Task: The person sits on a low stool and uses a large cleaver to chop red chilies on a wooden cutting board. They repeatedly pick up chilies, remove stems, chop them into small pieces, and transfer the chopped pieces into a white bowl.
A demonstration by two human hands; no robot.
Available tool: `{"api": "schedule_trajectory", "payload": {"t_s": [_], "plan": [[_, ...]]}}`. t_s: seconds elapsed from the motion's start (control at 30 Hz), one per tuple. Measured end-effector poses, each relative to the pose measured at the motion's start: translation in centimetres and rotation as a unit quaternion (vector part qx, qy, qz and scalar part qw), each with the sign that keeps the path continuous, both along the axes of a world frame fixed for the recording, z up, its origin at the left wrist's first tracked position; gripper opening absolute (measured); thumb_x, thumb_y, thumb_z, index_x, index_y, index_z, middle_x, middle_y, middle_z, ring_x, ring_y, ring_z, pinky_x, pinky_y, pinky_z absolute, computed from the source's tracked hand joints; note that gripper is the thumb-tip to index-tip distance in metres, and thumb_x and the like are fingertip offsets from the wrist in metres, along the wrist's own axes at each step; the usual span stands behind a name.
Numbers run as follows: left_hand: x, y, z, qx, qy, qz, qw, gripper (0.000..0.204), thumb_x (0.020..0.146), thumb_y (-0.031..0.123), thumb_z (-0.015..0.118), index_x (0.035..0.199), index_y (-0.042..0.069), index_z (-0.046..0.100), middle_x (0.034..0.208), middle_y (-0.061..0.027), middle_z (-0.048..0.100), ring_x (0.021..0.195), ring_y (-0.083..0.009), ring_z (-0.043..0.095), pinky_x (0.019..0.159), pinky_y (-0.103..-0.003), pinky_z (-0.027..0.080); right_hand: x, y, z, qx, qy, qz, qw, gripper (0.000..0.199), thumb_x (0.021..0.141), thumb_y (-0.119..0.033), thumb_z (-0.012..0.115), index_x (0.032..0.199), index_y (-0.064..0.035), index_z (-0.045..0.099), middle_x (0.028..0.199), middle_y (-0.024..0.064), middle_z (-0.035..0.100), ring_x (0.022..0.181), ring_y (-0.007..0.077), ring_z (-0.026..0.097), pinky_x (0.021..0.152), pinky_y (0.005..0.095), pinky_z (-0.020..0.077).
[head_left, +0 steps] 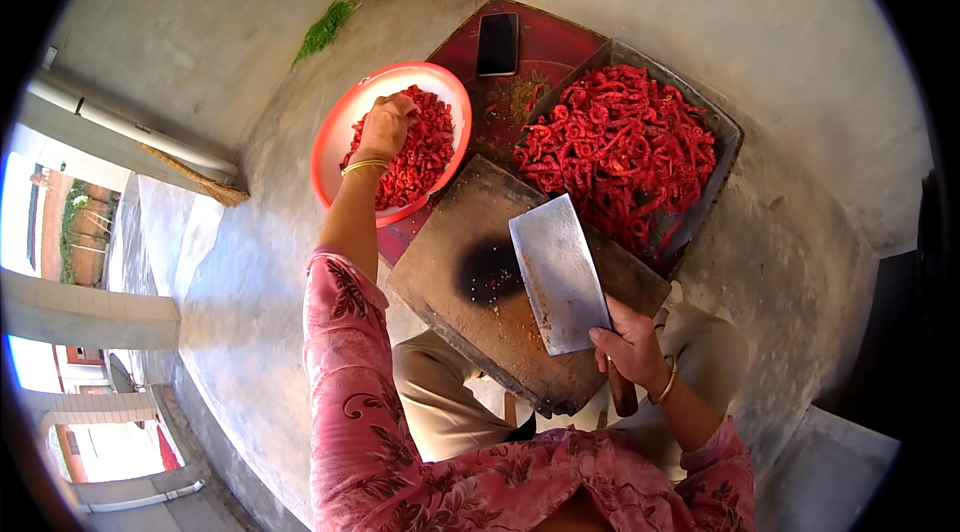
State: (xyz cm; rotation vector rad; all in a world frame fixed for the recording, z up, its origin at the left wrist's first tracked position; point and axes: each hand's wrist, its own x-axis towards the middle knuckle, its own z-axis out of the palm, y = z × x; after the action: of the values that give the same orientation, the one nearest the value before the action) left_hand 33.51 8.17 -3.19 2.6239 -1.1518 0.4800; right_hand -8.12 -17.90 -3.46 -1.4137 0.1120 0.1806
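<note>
My right hand (632,344) is closed around the wooden handle of a broad cleaver (560,277). Its wide grey blade lies over a worn wooden chopping board (440,262), which has a dark patch and scattered pale seeds on it. At the left, a red-rimmed basin (328,157) with a white inside holds chopped red chilies (425,157). My left hand (388,124) reaches into the basin over these pieces, fingers curled down; whatever they hold is hidden. Beyond the board, a dark metal tray (728,147) is heaped with whole, wrinkled red chilies (620,147).
A black phone (497,45) rests on the red tabletop (560,32), near a small pile of seeds and stem bits (522,97). Green stalks (325,30) lie on the concrete floor by the wall. A straw broom (205,182) leans farther left.
</note>
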Motion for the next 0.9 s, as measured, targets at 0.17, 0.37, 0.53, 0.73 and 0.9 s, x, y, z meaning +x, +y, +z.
{"api": "schedule_trajectory", "payload": {"t_s": [0.17,0.37,0.53,0.73,0.9], "plan": [[-10.8,-1.4,5.0,-0.149,0.164,-0.023,0.975,0.008,0.081,0.002,0.061,0.087,0.003,0.066,0.080,-0.0155,0.065,0.077,-0.0309,0.064,0.068,-0.038,0.051,-0.5,0.3,0.8,-0.021,0.001,-0.028,0.999,0.044,0.088,0.004,0.046,0.132,0.0018,0.045,0.080,0.0031,0.059,0.050,0.0061,0.052,0.044,0.0220,0.0434],[-24.8,-4.0,-1.0,-0.076,0.132,0.024,0.988,0.011,0.081,0.009,0.063,0.092,0.006,0.064,0.082,-0.0134,0.061,0.075,-0.0325,0.063,0.063,-0.041,0.051,-1.2,0.5,1.9,-0.045,-0.005,-0.022,0.999,0.048,0.086,0.004,0.046,0.134,-0.0003,0.044,0.082,0.0013,0.058,0.048,0.0054,0.049,0.043,0.0218,0.0438],[-29.3,-4.8,-2.6,-0.122,0.077,0.051,0.988,0.025,0.072,0.009,0.065,0.096,0.006,0.064,0.098,-0.0133,0.057,0.089,-0.0345,0.057,0.077,-0.041,0.049,-1.5,-0.1,4.7,-0.166,-0.007,-0.008,0.986,0.045,0.085,0.002,0.048,0.130,-0.0002,0.047,0.076,0.0063,0.059,0.047,0.0077,0.051,0.044,0.0260,0.0440],[-30.1,-3.8,-2.3,-0.187,0.144,-0.018,0.972,0.037,0.068,0.005,0.066,0.105,0.003,0.062,0.107,-0.0141,0.059,0.094,-0.0338,0.052,0.085,-0.040,0.045,-2.7,-0.8,4.9,-0.287,-0.045,0.006,0.957,0.042,0.082,0.000,0.052,0.123,0.0082,0.046,0.075,0.0228,0.060,0.057,0.0326,0.060,0.057,0.0355,0.0488],[-29.7,-4.0,-2.6,-0.211,0.151,-0.014,0.966,0.018,0.074,0.004,0.068,0.092,0.003,0.066,0.093,-0.0114,0.063,0.088,-0.0316,0.057,0.079,-0.037,0.047,-2.5,0.3,5.0,-0.336,-0.064,0.003,0.940,0.044,0.082,-0.001,0.056,0.122,0.0117,0.044,0.076,0.0265,0.058,0.071,0.0419,0.059,0.063,0.0410,0.0470]]}}
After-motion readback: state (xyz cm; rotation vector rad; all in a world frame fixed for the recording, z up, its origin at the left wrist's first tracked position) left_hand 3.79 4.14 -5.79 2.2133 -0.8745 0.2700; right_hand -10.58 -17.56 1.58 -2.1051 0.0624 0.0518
